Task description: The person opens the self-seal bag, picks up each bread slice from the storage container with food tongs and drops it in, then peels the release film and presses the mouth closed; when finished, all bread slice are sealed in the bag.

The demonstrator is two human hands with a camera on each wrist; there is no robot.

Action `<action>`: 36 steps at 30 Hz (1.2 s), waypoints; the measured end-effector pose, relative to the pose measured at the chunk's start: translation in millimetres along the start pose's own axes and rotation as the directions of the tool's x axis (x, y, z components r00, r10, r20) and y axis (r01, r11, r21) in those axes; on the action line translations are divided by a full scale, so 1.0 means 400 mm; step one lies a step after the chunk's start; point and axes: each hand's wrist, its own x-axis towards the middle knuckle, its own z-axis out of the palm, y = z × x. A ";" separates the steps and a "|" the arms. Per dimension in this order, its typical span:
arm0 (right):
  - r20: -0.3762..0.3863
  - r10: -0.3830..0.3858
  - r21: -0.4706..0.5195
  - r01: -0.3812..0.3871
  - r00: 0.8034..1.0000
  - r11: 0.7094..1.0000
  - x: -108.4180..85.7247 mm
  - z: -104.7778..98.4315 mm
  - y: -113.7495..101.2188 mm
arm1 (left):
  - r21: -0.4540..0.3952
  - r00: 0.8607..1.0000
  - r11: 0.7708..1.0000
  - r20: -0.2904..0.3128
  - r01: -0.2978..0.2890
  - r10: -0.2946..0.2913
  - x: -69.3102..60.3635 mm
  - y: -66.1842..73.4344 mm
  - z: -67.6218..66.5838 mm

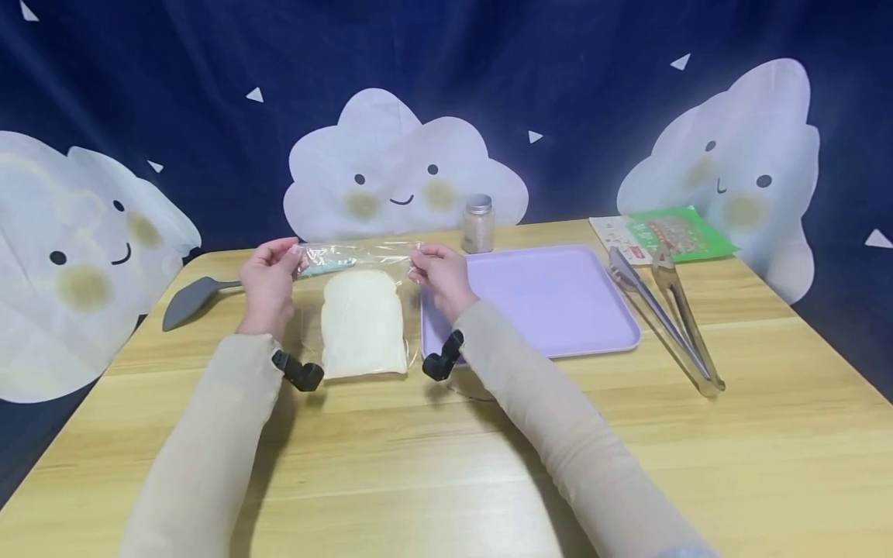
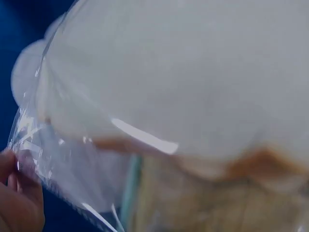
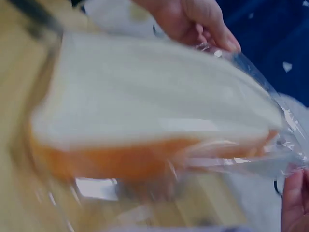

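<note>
A pale slice of bread (image 1: 364, 324) lies inside a clear plastic bag (image 1: 413, 325) at the middle of the table. My left hand (image 1: 267, 283) pinches the far left corner of the bag, and my right hand (image 1: 444, 277) pinches the far right corner. Between the hands the bag's far edge is stretched taut. In the right wrist view the bread (image 3: 159, 96) shows a brown crust, with both hands at the bag's edge. The left wrist view is filled by the bread (image 2: 183, 82), blurred behind shiny film; the left hand (image 2: 21, 198) shows at lower left.
A lilac tray (image 1: 544, 298) stands just right of the bag, with a lidded glass jar (image 1: 479, 226) behind it. Metal tongs (image 1: 670, 325) and a green packet (image 1: 680, 232) lie farther right. A grey spatula (image 1: 195, 301) lies at the left. A teal strip (image 1: 329, 266) shows behind the bread.
</note>
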 end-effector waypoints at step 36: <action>-0.095 -0.079 -0.385 0.037 0.992 0.922 0.043 -0.044 0.079 | 0.256 0.937 0.924 0.132 0.283 -0.323 0.046 -0.090 -0.059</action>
